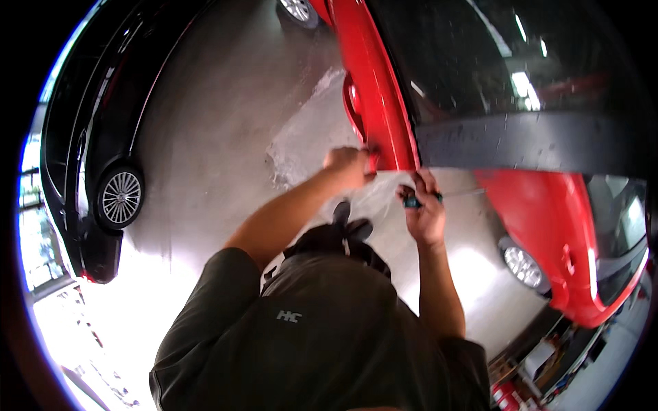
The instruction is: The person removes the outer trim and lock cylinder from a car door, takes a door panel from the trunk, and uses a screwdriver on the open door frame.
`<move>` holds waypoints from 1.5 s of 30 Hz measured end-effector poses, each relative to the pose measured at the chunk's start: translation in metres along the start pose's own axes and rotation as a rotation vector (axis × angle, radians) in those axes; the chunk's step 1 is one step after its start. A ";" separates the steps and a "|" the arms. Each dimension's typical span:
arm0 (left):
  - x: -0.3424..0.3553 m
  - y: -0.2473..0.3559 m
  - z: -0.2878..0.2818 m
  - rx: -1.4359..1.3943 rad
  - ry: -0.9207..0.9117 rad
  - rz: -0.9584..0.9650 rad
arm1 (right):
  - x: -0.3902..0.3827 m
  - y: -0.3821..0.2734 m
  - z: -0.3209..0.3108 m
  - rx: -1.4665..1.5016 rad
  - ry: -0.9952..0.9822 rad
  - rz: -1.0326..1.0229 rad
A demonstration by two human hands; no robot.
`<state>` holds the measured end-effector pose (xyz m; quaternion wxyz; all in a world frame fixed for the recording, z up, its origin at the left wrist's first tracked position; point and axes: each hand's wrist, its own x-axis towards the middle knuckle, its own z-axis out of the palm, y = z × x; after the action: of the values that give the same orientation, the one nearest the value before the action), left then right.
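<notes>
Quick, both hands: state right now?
Left hand: curled by the red door; too blurred to tell its grip.
Right hand: closed around a dark green tool handle.

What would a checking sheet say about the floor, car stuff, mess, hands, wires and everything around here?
Surface: grey floor, with a paler patch near the door.
Job's things: red car door; green-handled tool.
Clutter: mixed items at lower right, including a white box.
Hands: left hand at the door's edge, blurred, grip unclear; right hand holds the tool.
Cables: nothing seen.
Surroundings: black car at left; red car body at right.
</notes>
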<state>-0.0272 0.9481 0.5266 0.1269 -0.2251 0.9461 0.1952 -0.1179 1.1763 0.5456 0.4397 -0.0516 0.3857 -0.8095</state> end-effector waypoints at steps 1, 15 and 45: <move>-0.007 -0.006 -0.002 0.033 -0.020 0.058 | -0.005 -0.005 0.007 0.014 0.038 0.006; -0.011 -0.052 -0.101 0.272 0.387 0.659 | -0.180 0.104 -0.033 -0.275 1.061 0.157; 0.128 -0.187 -0.139 0.017 -0.179 0.710 | -0.105 0.224 0.020 -0.077 0.583 -0.756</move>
<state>-0.0701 0.6864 0.5501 0.1354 0.1366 0.9520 0.2380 0.1052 1.1730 0.4370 -0.0141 0.0249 0.4770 -0.8784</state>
